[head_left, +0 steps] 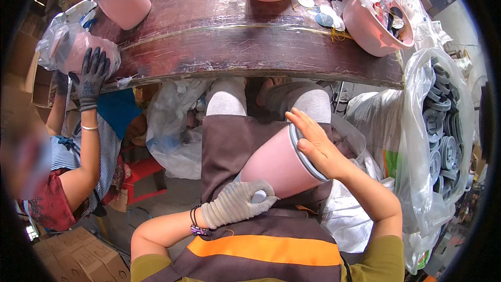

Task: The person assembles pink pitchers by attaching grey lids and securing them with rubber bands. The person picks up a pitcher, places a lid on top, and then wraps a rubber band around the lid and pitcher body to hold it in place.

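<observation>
Pink jug point(274, 166), held tilted — gloved left hand point(236, 206) clamped on its handle point(258, 197); bare right hand point(318, 146) laid flat, unclenched, against its grey rim point(312, 170).

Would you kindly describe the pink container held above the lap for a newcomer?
From the dark red table, look down to the brown apron. Over it, a pink container is tilted, its grey rim toward the upper right. Unlike the table's pink vessels, it is held between a gloved left hand and bare right hand.
</observation>
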{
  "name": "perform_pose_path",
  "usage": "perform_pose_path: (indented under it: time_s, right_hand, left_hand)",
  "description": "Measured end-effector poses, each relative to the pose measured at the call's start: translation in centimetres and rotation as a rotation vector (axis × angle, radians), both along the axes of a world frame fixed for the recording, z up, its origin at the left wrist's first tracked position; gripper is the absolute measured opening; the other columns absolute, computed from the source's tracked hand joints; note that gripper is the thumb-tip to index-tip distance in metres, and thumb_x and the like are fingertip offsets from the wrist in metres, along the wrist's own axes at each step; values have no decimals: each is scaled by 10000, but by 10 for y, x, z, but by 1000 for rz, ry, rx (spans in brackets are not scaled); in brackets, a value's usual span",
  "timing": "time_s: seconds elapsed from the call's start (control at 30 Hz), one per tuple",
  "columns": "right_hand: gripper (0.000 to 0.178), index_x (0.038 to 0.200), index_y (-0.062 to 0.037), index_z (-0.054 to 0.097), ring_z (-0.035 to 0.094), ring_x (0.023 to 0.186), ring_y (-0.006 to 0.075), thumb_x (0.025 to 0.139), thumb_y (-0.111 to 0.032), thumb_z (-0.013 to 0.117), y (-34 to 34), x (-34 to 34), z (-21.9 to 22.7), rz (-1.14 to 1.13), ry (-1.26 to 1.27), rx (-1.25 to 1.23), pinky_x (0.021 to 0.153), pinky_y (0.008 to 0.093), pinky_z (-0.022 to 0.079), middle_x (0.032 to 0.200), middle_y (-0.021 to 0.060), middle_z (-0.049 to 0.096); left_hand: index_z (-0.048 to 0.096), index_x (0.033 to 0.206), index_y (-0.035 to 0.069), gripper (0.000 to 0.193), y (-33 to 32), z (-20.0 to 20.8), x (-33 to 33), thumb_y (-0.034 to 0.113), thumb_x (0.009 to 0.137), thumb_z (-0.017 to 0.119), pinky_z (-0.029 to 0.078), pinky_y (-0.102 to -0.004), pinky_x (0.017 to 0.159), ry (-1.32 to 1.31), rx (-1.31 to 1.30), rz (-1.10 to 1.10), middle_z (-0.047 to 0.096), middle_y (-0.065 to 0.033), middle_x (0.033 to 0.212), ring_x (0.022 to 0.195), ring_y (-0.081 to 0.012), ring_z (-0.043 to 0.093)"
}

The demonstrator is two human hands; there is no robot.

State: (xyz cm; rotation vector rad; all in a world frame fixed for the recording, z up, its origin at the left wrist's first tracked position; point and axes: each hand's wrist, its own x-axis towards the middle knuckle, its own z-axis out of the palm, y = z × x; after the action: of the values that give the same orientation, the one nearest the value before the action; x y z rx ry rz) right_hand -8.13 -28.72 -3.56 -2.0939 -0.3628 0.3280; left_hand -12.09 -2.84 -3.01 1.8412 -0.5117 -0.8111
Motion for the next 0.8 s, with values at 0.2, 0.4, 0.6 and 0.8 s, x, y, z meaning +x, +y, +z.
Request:
perform_pose_path:
  time_s: [0.2, 0.4, 0.6, 0.8]
  right_hand:
    - [613, 1473, -91, 322, 223, 1426, 378, 984, -459, 352, 5, 5, -9, -43, 70, -31, 1154, 455, 153, 1515, 239, 279]
    - [615, 1469, -94, 329, 248, 1413, 383, 980, -466, 358, 4, -1, -3, -119, 116, -84, 1145, 459, 161, 1496, 248, 303]
    - [611, 1474, -103, 320, 225, 1421, 387, 980, -459, 357, 6, -12, 9, -126, 77, -94, 1141, 491, 141, 1507, 254, 272]
    - [629, 1470, -122, 329, 209, 1425, 400, 943, -455, 414, 5, -31, 0, -68, -52, -18, 1133, 555, 117, 1526, 235, 237]
  left_hand:
    - [636, 856, 108, 136, -9, -2, -3, 213, 835, 719, 506, -350, 598, -169, 76, -6, 648, -97, 708, 653, -289, 647]
    - [634, 834, 97, 145, -16, -3, -5, 211, 831, 724, 496, -338, 591, -165, 84, -44, 635, -90, 688, 628, -259, 635]
    - [650, 765, 70, 179, -11, 11, 9, 217, 834, 724, 477, -307, 591, -115, 125, -52, 612, -82, 655, 604, -167, 597]
    - [640, 744, 48, 295, 5, -12, 46, 323, 823, 713, 468, -350, 594, 71, -11, -283, 608, -140, 661, 592, -246, 603]
